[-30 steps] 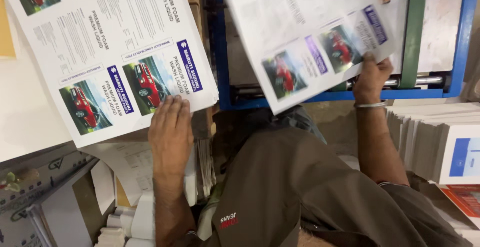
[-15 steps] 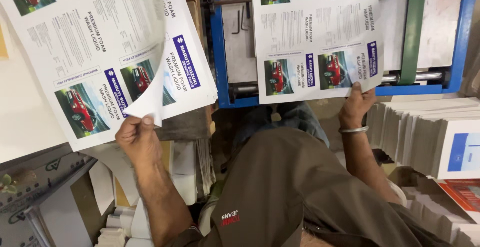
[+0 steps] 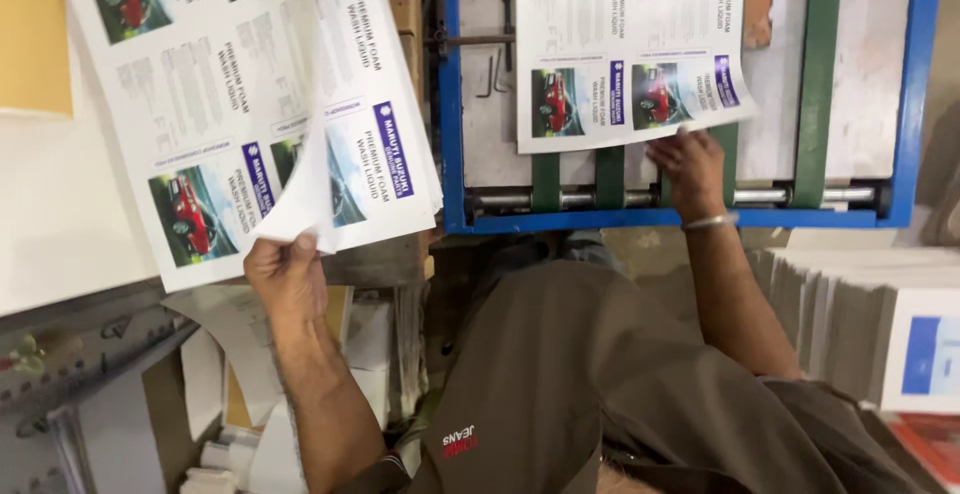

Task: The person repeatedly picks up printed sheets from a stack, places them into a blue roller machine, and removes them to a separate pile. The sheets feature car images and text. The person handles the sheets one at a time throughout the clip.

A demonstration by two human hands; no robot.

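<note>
Since before, our right hand [image 3: 690,166] slid its printed sheet [image 3: 630,49] flat onto the blue feed tray [image 3: 452,134] — fingers loosely spread on it; left hand [image 3: 285,274] pinches a lifted sheet corner [image 3: 300,214], lower left.

even, soft indoor light, mild glare on white sheets, slight motion blur, dim lower corners.

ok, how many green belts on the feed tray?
4: three short ones under the printed sheet, at and, plus one long one to its right. More may be hidden.

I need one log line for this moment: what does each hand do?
left hand: lifts top sheet corner off printed stack | right hand: on printed sheet on blue-framed table
</note>
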